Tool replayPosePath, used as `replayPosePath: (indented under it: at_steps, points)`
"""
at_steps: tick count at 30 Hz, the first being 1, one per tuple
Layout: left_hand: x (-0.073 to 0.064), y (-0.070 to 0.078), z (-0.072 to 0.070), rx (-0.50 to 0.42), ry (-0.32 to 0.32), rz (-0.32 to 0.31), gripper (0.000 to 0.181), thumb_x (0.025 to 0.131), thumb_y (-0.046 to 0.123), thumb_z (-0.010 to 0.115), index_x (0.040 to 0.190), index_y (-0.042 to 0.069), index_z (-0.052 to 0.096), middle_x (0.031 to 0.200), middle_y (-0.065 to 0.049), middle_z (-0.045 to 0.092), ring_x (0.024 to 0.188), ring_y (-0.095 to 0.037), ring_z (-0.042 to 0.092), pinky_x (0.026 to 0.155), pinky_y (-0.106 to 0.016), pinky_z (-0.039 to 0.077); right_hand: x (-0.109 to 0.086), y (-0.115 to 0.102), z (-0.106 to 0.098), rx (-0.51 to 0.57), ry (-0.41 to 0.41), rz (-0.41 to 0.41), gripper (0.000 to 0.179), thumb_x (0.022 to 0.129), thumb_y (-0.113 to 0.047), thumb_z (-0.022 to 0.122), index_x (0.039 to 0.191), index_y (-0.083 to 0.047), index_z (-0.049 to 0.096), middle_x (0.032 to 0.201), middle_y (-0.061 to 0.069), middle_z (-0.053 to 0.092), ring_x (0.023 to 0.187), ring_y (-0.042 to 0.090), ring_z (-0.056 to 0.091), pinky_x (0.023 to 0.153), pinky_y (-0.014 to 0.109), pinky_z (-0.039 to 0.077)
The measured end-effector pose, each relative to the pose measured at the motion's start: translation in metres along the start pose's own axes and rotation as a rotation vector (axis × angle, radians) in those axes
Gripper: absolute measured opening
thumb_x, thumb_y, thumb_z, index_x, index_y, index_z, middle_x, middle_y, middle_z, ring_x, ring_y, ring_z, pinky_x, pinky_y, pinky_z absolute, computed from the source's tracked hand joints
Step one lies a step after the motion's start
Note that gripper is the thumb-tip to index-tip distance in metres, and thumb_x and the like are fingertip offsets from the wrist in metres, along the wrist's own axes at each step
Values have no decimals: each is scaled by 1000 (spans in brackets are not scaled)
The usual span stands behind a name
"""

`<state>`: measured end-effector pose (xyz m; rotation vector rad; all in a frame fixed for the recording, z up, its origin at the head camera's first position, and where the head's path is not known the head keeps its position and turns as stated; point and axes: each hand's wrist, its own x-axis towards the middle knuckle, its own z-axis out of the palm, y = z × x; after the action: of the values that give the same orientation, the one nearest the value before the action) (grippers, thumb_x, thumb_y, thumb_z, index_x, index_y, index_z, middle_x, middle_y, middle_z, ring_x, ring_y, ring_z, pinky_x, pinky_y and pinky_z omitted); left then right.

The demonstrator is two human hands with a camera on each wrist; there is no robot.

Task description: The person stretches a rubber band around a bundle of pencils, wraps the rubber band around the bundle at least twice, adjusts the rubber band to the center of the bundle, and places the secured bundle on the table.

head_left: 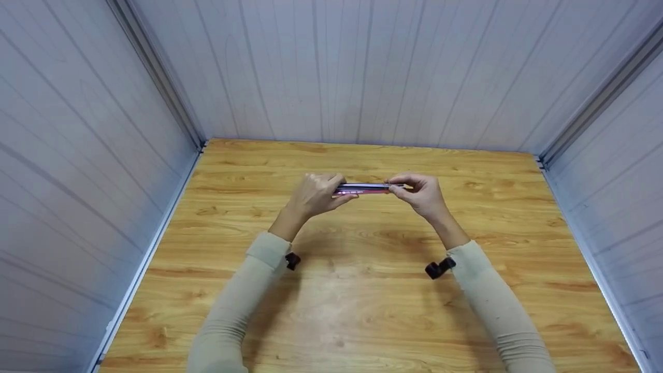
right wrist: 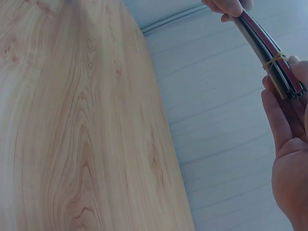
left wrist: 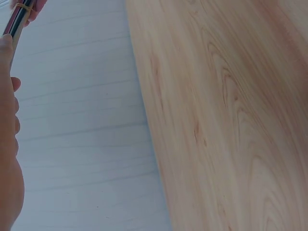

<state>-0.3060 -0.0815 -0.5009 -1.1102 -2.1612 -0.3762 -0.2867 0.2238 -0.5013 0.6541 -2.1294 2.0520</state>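
Note:
Between the two hands is a bundle of pencils (head_left: 365,187), held level above the table, with dark, pink-red and pale sides showing. A thin yellowish rubber band (right wrist: 275,59) is wrapped round it near its right end. My left hand (head_left: 317,194) grips the left end, thumb along the near side; its fingers hide that end. With thumb and fingertips, my right hand (head_left: 420,196) pinches the right end at the rubber band. In the right wrist view the dark tips of the bundle (right wrist: 260,43) point toward the right palm.
The wood-grain table (head_left: 342,305) spreads under both arms. A pale panelled wall (head_left: 342,72) rises along its back edge, with similar walls at left and right. Small black wrist cameras (head_left: 439,268) hang at the sleeve cuffs.

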Motion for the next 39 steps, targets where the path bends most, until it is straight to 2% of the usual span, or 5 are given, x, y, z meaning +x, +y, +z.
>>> replayPosePath:
  at_steps: [5,13,18,28,39]
  points:
    - [-2,4,2,-105,-4,-59,40,95,40,91,99,6,72,77,-6,75,55,-20,66,52,-37,55,-3,4,0,43,-41,-56,20,97,17,75,106,3,86,107,11,80,92,9,80,82,25,68]
    - [-2,9,2,-451,44,-204,26,95,24,93,108,3,84,97,-14,85,74,-27,79,68,-42,65,-9,13,-4,76,-29,-97,11,98,16,75,108,17,80,110,-1,80,97,8,77,83,22,67]
    - [-5,9,5,-487,67,-220,24,96,16,91,109,1,79,103,-16,84,89,-30,82,79,-42,68,-10,13,-4,75,-6,-104,17,98,15,76,109,27,72,111,-7,79,97,7,76,80,19,66]
    - [-4,8,11,-531,116,-209,20,92,13,86,104,0,76,97,-16,81,84,-29,79,75,-40,67,-10,10,-5,25,-1,-96,14,94,21,75,107,25,74,123,1,66,111,6,67,81,19,66]
    - [-7,13,15,-605,120,-284,22,88,11,86,100,-2,74,92,-18,79,78,-27,75,69,-32,61,-14,10,-7,54,-75,-143,19,93,17,80,112,15,81,116,-6,81,99,5,80,84,20,67]
